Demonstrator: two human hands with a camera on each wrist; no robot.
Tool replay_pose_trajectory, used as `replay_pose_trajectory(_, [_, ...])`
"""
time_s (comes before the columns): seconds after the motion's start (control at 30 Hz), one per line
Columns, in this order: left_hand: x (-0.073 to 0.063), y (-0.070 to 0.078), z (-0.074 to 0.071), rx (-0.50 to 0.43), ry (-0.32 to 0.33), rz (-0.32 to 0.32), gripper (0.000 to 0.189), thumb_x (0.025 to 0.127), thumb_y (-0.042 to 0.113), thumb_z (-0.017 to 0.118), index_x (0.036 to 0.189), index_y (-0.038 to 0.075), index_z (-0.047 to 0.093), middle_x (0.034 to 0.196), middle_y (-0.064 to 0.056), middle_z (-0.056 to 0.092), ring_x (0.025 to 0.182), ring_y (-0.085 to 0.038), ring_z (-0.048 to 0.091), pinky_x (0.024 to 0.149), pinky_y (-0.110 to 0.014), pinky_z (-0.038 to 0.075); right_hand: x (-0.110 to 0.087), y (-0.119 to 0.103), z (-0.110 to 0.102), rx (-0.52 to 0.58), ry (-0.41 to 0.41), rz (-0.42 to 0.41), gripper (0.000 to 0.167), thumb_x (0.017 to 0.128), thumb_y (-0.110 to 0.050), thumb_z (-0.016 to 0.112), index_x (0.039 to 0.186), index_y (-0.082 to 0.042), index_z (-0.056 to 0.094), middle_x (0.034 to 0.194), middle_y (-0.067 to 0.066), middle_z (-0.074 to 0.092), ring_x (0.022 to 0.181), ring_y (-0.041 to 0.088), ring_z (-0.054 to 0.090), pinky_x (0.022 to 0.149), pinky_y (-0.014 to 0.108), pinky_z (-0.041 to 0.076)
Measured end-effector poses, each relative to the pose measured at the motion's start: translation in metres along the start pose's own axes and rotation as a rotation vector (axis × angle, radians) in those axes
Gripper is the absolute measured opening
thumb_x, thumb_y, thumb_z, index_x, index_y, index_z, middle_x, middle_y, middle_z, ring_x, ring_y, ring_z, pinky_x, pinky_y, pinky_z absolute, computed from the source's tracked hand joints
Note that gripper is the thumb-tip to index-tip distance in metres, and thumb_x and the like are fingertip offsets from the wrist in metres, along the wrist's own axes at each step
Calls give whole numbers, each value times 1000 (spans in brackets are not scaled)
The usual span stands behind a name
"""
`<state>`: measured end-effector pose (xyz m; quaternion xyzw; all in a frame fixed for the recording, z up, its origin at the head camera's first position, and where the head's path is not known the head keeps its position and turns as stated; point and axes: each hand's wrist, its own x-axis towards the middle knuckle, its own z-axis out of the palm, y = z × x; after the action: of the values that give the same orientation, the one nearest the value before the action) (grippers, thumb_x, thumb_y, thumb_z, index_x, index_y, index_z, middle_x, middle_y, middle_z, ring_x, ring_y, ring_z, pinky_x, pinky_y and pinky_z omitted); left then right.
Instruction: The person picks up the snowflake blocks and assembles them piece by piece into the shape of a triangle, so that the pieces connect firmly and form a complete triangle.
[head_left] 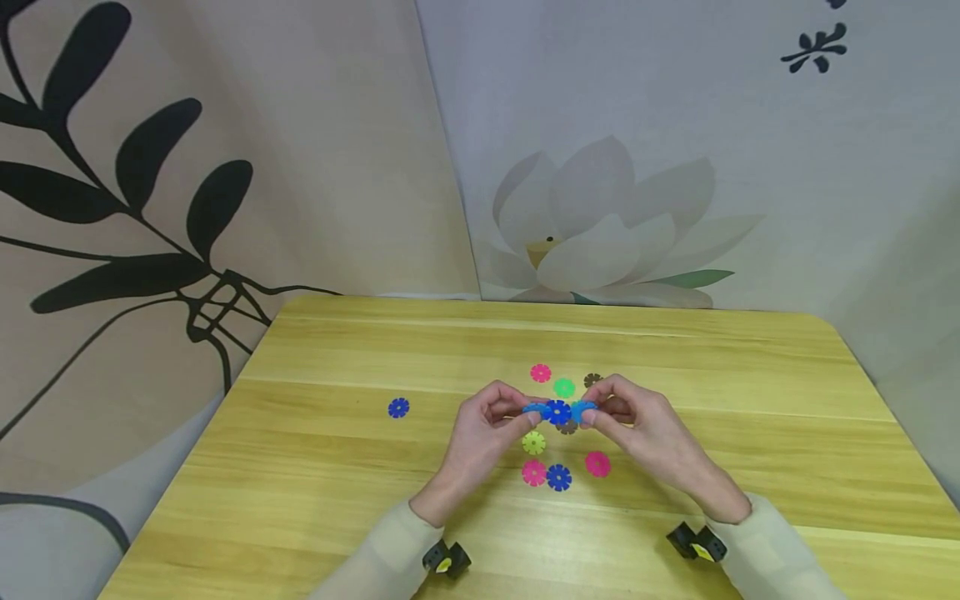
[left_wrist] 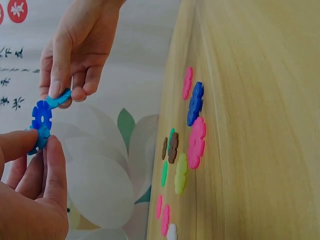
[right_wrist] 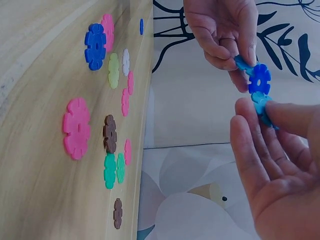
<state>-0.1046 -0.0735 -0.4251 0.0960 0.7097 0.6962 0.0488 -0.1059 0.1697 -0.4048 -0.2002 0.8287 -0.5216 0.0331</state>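
Observation:
Both hands hold a short chain of three snowflake discs above the table. The left hand (head_left: 476, 429) pinches a light blue snowflake disc (left_wrist: 41, 140) between thumb and fingers. The right hand (head_left: 656, 429) pinches another light blue snowflake disc (right_wrist: 261, 106) at the opposite end. Between them sits a dark blue snowflake disc (head_left: 557, 412), facing the head camera, joined to both light blue ones, which are tilted at an angle to it. Fingertips partly cover the two light blue discs.
On the wooden table (head_left: 300, 500), loose snowflake discs lie around and below the hands: a yellow-green one (head_left: 534, 442), a dark blue one (head_left: 558, 477), a green one (head_left: 564, 387), plus several pink and brown ones. Another dark blue disc (head_left: 399, 407) lies apart at left.

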Motion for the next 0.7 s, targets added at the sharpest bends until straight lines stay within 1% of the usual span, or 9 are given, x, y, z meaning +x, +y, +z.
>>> replay_pose_trajectory(0.2, [0,1,0,4,-6,-5,17,92,3,76,104,-1,65,110,-14,77,95,-21,74,84,-31,61,1,0,1,5,-2,-3,13,98,-11,72,109,-5,65,94,3,73,88,14,73,80,26,60])
replay_pose_trajectory(0.47, [0,0,1,5,-1,-26,18,90,5,79,102,-1,68,106,-12,78,92,-19,73,84,-31,60,0,-1,2,8,-4,-23,13,98,-11,72,107,-6,66,93,2,74,86,13,74,76,27,61])
replay_pose_trajectory(0.57, [0,0,1,15,1,-27,17,89,4,79,101,-1,69,103,-12,78,89,-18,73,83,-29,60,0,-1,3,-3,3,-38,12,97,-10,73,107,-6,67,93,1,74,86,13,75,77,26,61])
replay_pose_trajectory(0.7, [0,0,1,8,-10,-20,15,89,2,79,99,-3,68,104,-13,78,89,-19,73,80,-27,60,-1,-2,4,-46,39,-82,10,95,-9,75,104,-6,71,93,-2,75,85,12,75,76,25,61])
